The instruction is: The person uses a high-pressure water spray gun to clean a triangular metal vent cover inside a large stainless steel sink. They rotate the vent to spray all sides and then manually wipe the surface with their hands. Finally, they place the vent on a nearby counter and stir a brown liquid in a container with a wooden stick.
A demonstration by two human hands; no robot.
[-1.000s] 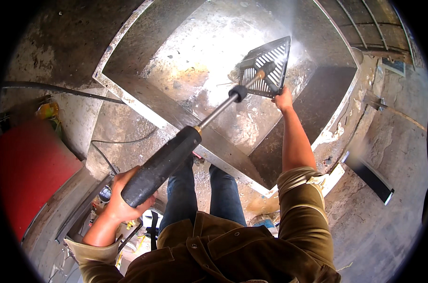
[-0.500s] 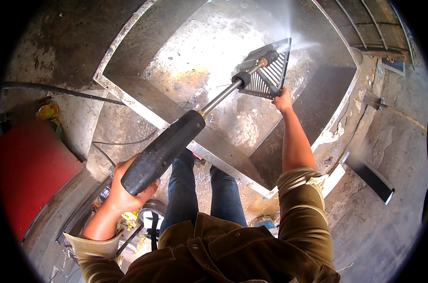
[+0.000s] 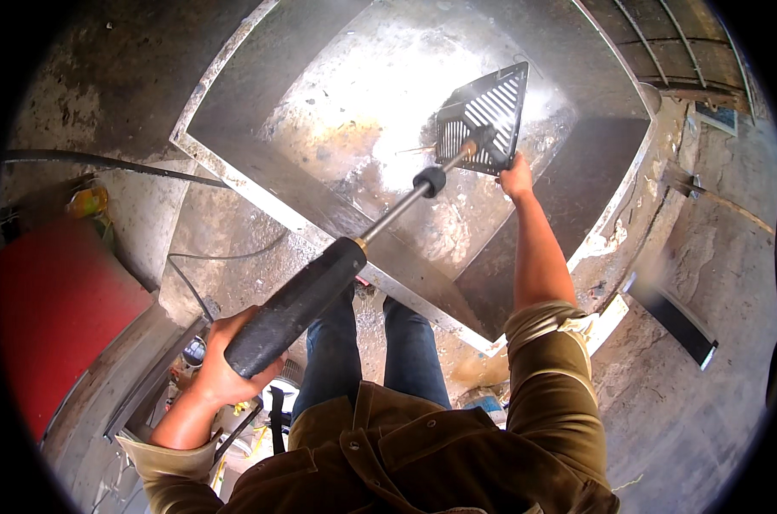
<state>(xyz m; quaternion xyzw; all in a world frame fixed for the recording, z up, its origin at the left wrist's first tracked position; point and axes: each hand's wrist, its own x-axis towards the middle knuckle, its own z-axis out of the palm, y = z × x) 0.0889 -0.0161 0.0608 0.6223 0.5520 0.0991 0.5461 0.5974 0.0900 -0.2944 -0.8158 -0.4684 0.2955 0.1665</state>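
Note:
My left hand [image 3: 227, 360] is wrapped round the back end of a pressure washer lance [image 3: 298, 304], which has a thick black grip and a thin metal tube. The lance points up and to the right, its dark nozzle overlapping the lower part of a black slotted panel [image 3: 496, 94]. My right hand [image 3: 516, 178] pinches this panel at its lower right corner and holds it tilted inside a wide metal trough [image 3: 298, 224]. The panel has rows of slots and a raised rim. Its far lower part is partly hidden behind the nozzle.
A black hose [image 3: 114, 163] runs in from the left to the trough. At left stands a red curved object [image 3: 59, 317]. A black strip-like panel [image 3: 673, 324] lies on the floor at right. Metal bars [image 3: 675, 43] are at the upper right.
The lance tip has moved down and slightly left across the panel. The bright water spray beyond the panel no longer shows. My right hand stays at the same corner.

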